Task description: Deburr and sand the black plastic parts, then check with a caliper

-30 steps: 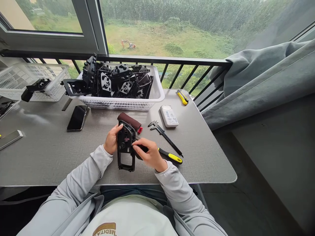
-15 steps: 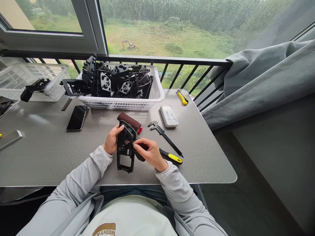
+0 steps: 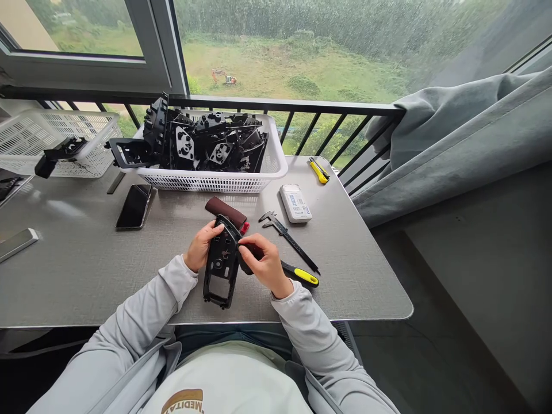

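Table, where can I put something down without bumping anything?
Bare tabletop lies left of the left hand, below the phone, and right of the caliper. It's crowded around the black plastic frame, the brown strip and the yellow-handled tool.

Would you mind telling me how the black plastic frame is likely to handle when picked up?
The frame is probably light for its size: thin plastic with open cutouts. Its narrow ribs may snap if forced, and its flat shape should not roll.

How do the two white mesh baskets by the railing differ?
The central basket is heaped with black plastic parts, some rising above its rim; the left basket shows only one black part, at its front. The central basket stands nearer the middle of the table. Both are white perforated plastic.
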`<action>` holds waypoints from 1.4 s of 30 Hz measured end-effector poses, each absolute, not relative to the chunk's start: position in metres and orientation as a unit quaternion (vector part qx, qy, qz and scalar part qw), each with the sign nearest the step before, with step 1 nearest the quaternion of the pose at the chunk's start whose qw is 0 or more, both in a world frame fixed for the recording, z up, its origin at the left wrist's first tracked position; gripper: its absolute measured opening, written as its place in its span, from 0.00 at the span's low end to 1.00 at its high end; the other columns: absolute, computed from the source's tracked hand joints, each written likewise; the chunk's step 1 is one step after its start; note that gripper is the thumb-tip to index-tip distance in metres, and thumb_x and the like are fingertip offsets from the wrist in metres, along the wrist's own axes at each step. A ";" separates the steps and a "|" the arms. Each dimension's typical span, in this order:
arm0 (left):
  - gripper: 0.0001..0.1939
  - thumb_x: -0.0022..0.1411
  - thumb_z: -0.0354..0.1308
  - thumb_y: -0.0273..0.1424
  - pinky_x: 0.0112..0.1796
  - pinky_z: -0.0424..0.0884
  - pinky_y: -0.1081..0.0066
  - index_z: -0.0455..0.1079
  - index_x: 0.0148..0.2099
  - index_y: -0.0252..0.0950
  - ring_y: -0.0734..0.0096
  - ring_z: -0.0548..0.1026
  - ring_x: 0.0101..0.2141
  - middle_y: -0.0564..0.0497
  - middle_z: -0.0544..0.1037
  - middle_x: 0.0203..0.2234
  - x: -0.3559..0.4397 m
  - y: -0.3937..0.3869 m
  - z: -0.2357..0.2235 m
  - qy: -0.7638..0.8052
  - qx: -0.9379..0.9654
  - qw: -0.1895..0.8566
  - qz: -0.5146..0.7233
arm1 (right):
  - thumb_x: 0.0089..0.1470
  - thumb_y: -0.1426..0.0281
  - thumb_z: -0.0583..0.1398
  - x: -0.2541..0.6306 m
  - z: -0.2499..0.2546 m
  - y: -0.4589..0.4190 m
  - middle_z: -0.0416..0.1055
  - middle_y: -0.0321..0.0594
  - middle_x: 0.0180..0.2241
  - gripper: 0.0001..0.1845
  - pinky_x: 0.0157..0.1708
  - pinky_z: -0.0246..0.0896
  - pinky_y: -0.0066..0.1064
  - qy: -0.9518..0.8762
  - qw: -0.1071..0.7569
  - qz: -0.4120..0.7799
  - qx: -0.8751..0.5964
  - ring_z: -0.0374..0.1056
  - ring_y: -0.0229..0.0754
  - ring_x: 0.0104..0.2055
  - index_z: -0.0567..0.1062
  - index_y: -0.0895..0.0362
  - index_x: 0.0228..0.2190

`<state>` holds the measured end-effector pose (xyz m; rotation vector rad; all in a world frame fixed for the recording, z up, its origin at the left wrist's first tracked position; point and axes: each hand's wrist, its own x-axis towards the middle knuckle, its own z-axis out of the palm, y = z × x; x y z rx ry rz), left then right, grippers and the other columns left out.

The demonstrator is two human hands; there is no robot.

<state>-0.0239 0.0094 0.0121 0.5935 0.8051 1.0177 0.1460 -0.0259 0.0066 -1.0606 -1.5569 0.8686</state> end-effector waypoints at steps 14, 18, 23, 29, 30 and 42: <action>0.15 0.50 0.66 0.36 0.25 0.68 0.75 0.66 0.36 0.35 0.76 0.71 0.22 0.56 0.74 0.22 -0.019 0.007 0.013 0.444 0.306 0.683 0.493 | 0.54 0.72 0.60 0.145 0.002 -0.024 0.73 0.38 0.28 0.05 0.29 0.64 0.30 -0.682 0.477 0.366 -0.416 0.68 0.39 0.29 0.77 0.55 0.32; 0.16 0.51 0.65 0.37 0.27 0.68 0.74 0.65 0.38 0.35 0.75 0.72 0.23 0.56 0.74 0.23 -0.020 0.007 0.012 0.437 0.315 0.687 0.487 | 0.53 0.71 0.60 0.146 0.003 -0.024 0.74 0.38 0.27 0.05 0.28 0.63 0.29 -0.666 0.458 0.402 -0.431 0.68 0.38 0.28 0.77 0.56 0.30; 0.18 0.50 0.66 0.37 0.25 0.65 0.74 0.65 0.39 0.35 0.75 0.70 0.22 0.56 0.73 0.22 -0.021 0.007 0.017 0.422 0.324 0.719 0.448 | 0.55 0.71 0.59 0.146 0.002 -0.023 0.73 0.38 0.28 0.06 0.30 0.64 0.30 -0.651 0.502 0.330 -0.464 0.68 0.39 0.29 0.77 0.56 0.30; 0.17 0.51 0.64 0.38 0.30 0.67 0.72 0.67 0.41 0.34 0.73 0.71 0.26 0.53 0.75 0.26 -0.021 0.002 0.018 0.415 0.349 0.746 0.387 | 0.57 0.72 0.59 0.150 0.004 -0.022 0.73 0.39 0.31 0.05 0.31 0.65 0.31 -0.623 0.560 0.285 -0.465 0.69 0.40 0.32 0.76 0.54 0.34; 0.17 0.51 0.63 0.38 0.30 0.66 0.73 0.67 0.40 0.34 0.74 0.71 0.26 0.54 0.74 0.26 -0.021 0.002 0.018 0.415 0.358 0.743 0.383 | 0.57 0.73 0.59 0.151 0.005 -0.022 0.73 0.39 0.32 0.06 0.32 0.66 0.31 -0.643 0.555 0.289 -0.443 0.70 0.40 0.33 0.77 0.54 0.35; 0.12 0.55 0.60 0.39 0.35 0.64 0.72 0.69 0.35 0.35 0.72 0.68 0.32 0.54 0.71 0.30 -0.022 0.005 0.016 0.441 0.433 0.687 0.381 | 0.59 0.76 0.56 0.158 0.003 -0.020 0.70 0.40 0.32 0.09 0.37 0.67 0.34 -0.722 0.470 0.262 -0.435 0.70 0.42 0.35 0.76 0.54 0.36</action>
